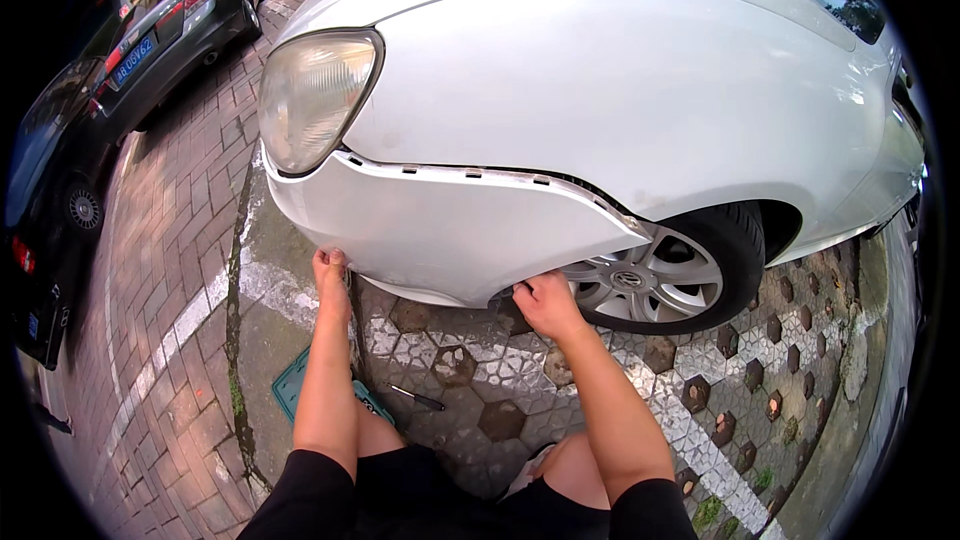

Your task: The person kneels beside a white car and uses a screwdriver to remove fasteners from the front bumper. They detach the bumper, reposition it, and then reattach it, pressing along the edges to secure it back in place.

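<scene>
Nearest, between the person's knees and the car, a green tray [290,380] lies flat on the hexagon paving [470,390] with a dark-handled screwdriver [418,399] on the ground just beside it. Beyond, the left hand [331,265] grips the lower front edge of the loose white bumper [450,230] with curled fingers, and the right hand [545,302] is closed on the bumper's rear lower edge just ahead of the front wheel [665,275], the bumper hanging away from the white car below its headlight [315,95]. Farthest, at upper left, a dark car [165,35] stands on brick paving, its rectangular blue plate at the rear
</scene>
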### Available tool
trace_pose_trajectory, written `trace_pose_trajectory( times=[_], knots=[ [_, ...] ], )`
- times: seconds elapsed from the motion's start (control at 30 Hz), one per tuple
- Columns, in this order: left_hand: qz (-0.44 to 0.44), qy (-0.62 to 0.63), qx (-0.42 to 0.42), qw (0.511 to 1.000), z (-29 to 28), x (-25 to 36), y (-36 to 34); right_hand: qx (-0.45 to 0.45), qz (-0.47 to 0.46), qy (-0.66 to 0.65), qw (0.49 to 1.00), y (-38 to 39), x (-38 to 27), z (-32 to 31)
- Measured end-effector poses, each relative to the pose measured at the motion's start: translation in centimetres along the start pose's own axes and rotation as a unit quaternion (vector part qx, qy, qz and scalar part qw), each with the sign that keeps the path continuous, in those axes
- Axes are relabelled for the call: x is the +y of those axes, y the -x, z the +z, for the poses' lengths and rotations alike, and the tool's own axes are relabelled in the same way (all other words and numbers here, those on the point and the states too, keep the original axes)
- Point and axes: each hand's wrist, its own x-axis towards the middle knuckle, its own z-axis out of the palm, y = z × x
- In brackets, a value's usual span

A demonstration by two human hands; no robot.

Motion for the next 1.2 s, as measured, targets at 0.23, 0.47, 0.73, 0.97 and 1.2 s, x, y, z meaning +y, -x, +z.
trace_pose_trajectory(
  times=[0.23,0.47,0.73,0.97,1.2],
  knots=[
    [-0.022,0.033,-0.002,0.999,0.0,0.3,-0.3,0.132,0.148,-0.446,0.873,0.2,-1.9,0.1],
    [-0.027,0.033,-0.027,0.999,-0.8,1.5,0.2,0.21,0.165,-0.435,0.86,-0.1,-2.7,2.0],
    [-0.006,0.006,-0.029,1.0,-0.5,0.6,-0.2,0.266,0.168,-0.526,0.79,-1.7,-8.3,0.9],
    [-0.018,0.03,-0.022,0.999,-0.2,2.0,-0.8,0.283,0.122,-0.58,0.754,-3.2,-9.5,-0.7],
    [-0.041,0.036,-0.041,0.998,-4.2,-3.5,-3.4,0.29,0.132,-0.565,0.761,-3.8,-9.1,-0.5]
  ],
)
